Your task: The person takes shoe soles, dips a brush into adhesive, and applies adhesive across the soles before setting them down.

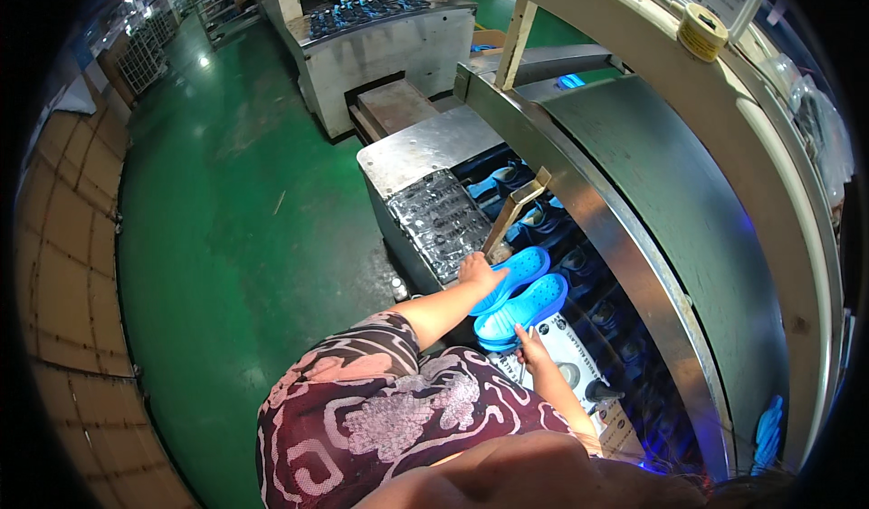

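Head view | left hand (478, 272) gripped upper blue clog (511, 278) | right hand (532, 346) pinched lower blue clog (525, 308) | best kept level, paired, over conveyor (579, 273).

1. A glossy green floor (226, 201) fills the hall and reflects the overhead lights.
2. Flattened cardboard sheets (68, 264) line the left side.
3. A grey steel machine (380, 47) stands farther back.
4. Wire racks (145, 52) stand in the far left corner.

Left hand (477, 272) and right hand (530, 341) on blue clogs (518, 293) at conveyor (579, 264).
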A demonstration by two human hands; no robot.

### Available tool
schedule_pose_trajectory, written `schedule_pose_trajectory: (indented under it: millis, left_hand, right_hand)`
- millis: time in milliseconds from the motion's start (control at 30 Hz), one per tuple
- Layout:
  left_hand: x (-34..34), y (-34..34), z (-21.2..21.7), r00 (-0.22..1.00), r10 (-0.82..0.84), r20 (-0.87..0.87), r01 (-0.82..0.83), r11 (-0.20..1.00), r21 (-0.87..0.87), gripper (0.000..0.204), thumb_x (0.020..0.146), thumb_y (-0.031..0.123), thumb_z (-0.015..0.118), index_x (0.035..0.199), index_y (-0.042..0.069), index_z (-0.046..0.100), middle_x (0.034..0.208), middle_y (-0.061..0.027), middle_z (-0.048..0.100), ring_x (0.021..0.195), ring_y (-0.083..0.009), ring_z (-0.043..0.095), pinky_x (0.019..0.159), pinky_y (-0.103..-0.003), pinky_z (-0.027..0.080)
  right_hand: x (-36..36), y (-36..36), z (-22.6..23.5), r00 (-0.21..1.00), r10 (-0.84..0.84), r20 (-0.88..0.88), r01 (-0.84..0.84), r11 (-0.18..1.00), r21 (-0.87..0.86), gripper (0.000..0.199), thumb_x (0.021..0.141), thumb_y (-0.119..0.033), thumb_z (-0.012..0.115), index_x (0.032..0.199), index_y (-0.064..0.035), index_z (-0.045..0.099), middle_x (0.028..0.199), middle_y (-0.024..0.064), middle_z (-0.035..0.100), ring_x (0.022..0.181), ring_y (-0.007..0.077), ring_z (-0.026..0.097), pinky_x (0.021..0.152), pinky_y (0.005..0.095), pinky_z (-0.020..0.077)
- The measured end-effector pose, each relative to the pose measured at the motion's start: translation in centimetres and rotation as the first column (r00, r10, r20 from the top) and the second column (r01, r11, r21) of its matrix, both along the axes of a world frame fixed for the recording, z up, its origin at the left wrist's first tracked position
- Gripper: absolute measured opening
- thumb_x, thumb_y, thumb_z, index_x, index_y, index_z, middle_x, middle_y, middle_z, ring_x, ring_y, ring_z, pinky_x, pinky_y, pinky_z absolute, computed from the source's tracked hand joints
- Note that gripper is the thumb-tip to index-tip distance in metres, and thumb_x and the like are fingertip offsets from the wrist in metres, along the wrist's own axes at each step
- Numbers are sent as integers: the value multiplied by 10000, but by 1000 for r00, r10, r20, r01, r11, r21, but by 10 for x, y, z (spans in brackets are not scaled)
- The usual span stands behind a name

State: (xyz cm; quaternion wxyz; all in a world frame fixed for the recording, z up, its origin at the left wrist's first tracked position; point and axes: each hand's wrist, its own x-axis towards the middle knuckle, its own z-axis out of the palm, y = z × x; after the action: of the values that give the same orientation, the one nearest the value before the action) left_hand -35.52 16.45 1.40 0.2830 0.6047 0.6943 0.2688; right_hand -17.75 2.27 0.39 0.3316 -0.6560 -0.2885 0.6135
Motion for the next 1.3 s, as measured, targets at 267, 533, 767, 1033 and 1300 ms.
schedule_pose_trajectory:
  millis: [267,533,767,1033,1300]
  left_hand:
    - [-59,-33,-41,791,35,610,283,865,-416,739,770,413,607,1320,4,329,1210,-250,496,1000,-366,567,880,-390,450]
    - [-51,-60,63,787,-617,9,595,763,252,439,781,125,594,1195,16,493,1035,-186,579,837,-313,606,766,-381,476]
    - [16,-37,26,721,-511,-468,649,734,198,392,766,99,490,1153,36,499,1065,-199,552,851,-369,600,715,-449,490]
    - [30,-30,39,455,-578,-678,745,664,-65,340,728,210,583,1001,18,520,852,-180,641,781,-356,629,678,-429,505]
    - [0,-36,56,783,-619,-53,622,782,49,425,733,177,586,1080,-41,472,832,-172,633,731,-261,630,642,-361,494]
  right_hand:
    - [-3,22,-10,993,-29,114,19,996,86,687,814,-423,622,1298,-77,278,670,64,494,445,141,442,374,266,349]
    - [69,-21,63,798,-476,369,256,822,508,399,884,-362,487,1063,-33,625,838,107,636,543,147,522,557,289,459]
    - [98,-158,78,699,-655,-286,691,516,506,537,953,-447,290,1046,-14,595,851,41,578,700,101,480,646,231,404]
    - [77,-232,49,494,-798,-345,855,371,363,538,915,-462,431,974,40,615,809,86,627,698,105,530,705,223,430]
    - [80,-176,30,584,-809,73,647,517,560,253,861,-244,581,886,-1,648,747,58,620,610,88,525,570,218,426]
